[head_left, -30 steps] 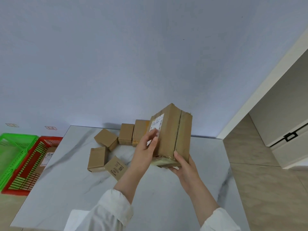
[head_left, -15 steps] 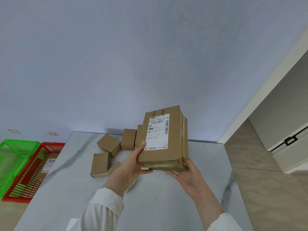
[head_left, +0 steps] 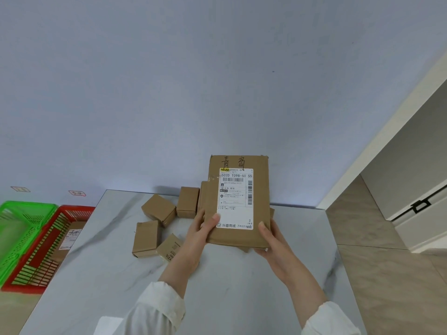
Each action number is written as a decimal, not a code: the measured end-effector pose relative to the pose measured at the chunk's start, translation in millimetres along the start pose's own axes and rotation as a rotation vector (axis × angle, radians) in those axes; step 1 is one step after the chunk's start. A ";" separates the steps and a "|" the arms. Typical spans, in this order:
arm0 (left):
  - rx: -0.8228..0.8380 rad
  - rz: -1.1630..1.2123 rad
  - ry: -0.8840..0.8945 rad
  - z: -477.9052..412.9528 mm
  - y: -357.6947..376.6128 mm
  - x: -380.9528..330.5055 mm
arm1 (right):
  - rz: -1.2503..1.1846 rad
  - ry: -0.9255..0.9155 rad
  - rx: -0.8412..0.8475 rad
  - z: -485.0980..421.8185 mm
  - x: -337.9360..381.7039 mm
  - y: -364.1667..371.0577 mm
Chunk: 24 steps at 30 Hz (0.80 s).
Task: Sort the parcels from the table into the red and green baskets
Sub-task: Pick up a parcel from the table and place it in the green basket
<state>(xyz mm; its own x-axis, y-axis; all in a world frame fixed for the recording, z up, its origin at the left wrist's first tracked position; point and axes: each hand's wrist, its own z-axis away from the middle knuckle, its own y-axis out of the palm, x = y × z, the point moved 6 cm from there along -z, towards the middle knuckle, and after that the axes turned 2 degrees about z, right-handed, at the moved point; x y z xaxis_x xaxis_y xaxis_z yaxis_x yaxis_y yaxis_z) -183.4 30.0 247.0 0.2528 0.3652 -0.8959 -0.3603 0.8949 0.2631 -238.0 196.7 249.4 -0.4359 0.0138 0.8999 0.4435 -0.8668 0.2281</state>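
- Between the left fingers (head_left: 214, 220) and the right fingers (head_left: 264, 228), a large parcel (head_left: 260, 201) is held upright above the desk (head_left: 108, 274), its broad face turned toward the camera.
- Both sets of fingers are grasping the large parcel. The left thumb lies on its front at the lower left edge, and the right thumb lies on its front near the lower right corner. The remaining fingers on each side go behind or under it and are mostly hidden.
- Just above the two thumbs, a white shipping label (head_left: 235, 213) covers much of the front. Dark handwritten characters sit on the bare cardboard over it.
- Left of the left fingers, four small parcels rest on the desk. One angled box (head_left: 158, 210) and one upright box (head_left: 187, 201) lie farther back. Nearer are a third box (head_left: 145, 238) and a printed box (head_left: 169, 246), which touch each other.
- Behind the left fingers, the edge of another brown parcel (head_left: 204, 194) shows past the held one.
- Far left of the left fingers, beyond the edge of the desk and lower down, a red basket (head_left: 72, 211) sits against a green basket (head_left: 29, 205). A labelled parcel (head_left: 70, 235) lies inside the red one.
- Below both sets of fingers, white sleeves (head_left: 157, 308) cover the forearms.
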 end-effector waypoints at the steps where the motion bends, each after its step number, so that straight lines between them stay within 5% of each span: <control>1: 0.008 -0.015 0.015 -0.1 -0.1 -1.1 | 0.007 -0.004 -0.002 0.1 -0.4 0.0; 24: 0.027 0.002 0.098 -2.7 11.2 -1.1 | 0.002 -0.104 -0.093 2.6 -2.8 -8.1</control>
<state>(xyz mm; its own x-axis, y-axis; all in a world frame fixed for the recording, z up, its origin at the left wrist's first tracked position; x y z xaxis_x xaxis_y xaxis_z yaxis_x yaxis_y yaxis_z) -190.1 39.0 250.0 0.1624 0.3412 -0.9259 -0.3359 0.9014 0.2733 -238.3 204.9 246.0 -0.3498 0.0595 0.9349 0.3673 -0.9094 0.1953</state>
